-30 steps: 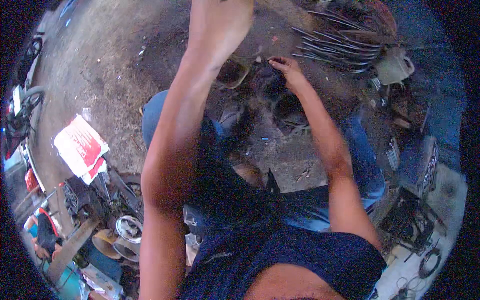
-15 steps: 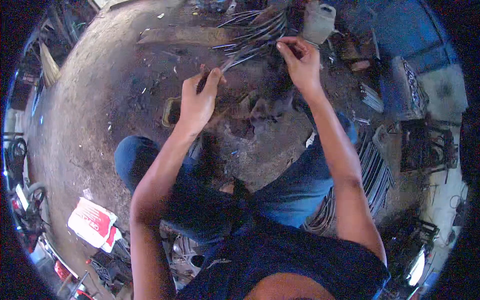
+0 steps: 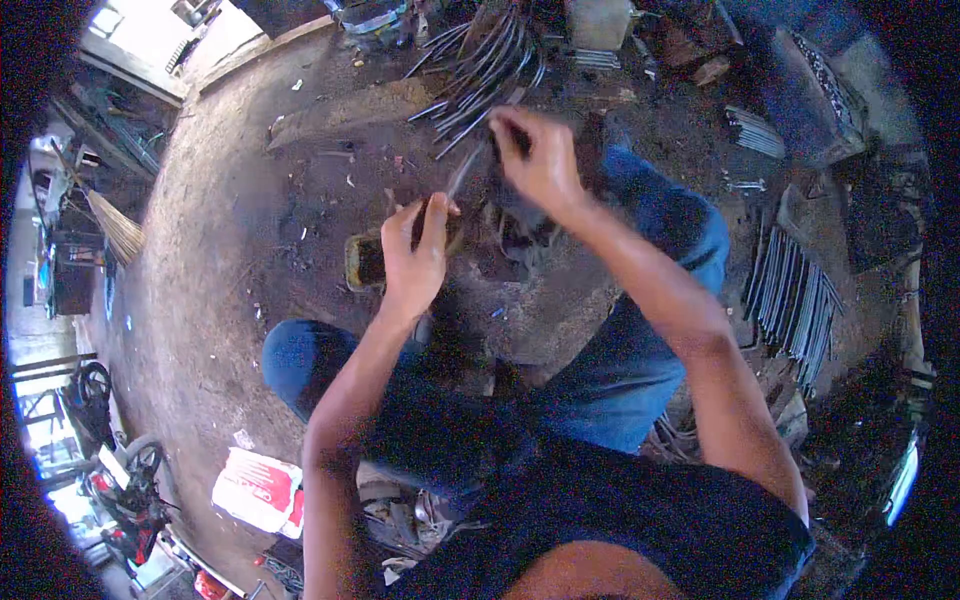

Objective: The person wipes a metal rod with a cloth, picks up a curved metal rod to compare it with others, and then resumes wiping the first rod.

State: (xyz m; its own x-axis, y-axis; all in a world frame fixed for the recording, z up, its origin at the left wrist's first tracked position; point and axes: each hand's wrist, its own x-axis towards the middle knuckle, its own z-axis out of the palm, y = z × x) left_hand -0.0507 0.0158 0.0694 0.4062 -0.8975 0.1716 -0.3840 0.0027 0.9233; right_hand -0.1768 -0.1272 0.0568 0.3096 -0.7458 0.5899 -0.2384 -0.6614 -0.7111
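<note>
My left hand (image 3: pixel 414 262) is closed, its thumb and fingers pinching a thin grey metal rod (image 3: pixel 462 172) that slants up to the right. Toward the rod's far end, my right hand (image 3: pixel 543 160) has its thumb and fingertips pressed together. Motion blurs the rod and these fingertips, but they seem to grip it. Just beyond the hands lies a fanned pile of thin, bent metal rods (image 3: pixel 492 62). A small yellowish open container (image 3: pixel 353 262) stands on the floor beside my left hand.
A wooden plank (image 3: pixel 350 118) lies left of the rods, and a pale jug (image 3: pixel 598 24) stands behind. Bundles of straight rods (image 3: pixel 790 285) rest at right. A red-and-white sack (image 3: pixel 255 490) is at lower left, near a broom (image 3: pixel 115 228) and a parked motorcycle (image 3: pixel 125 495).
My right hand has moved left and closer to my left hand. The rod between them now slants more steeply. The whole view has shifted, showing more of the left side.
</note>
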